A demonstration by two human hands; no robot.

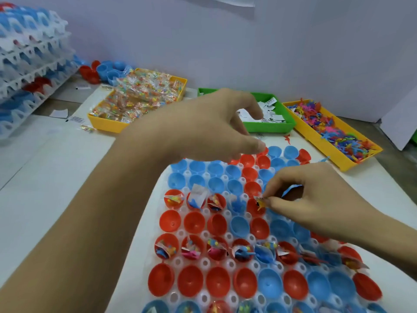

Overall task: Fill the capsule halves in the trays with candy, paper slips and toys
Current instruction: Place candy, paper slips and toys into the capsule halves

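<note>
My right hand (316, 199) pinches an orange toy (261, 204) and a paper slip at a red capsule half (253, 207) mid-tray (180, 233). My left hand (203, 125) hovers over the far rows, fingers loosely curled, holding nothing, just near the green bin (286, 116) of slips. Risk, I judge: toy snags the rim and springs out, or my left forearm brushes the filled halves (168, 247) nearer me and spills them.
</note>
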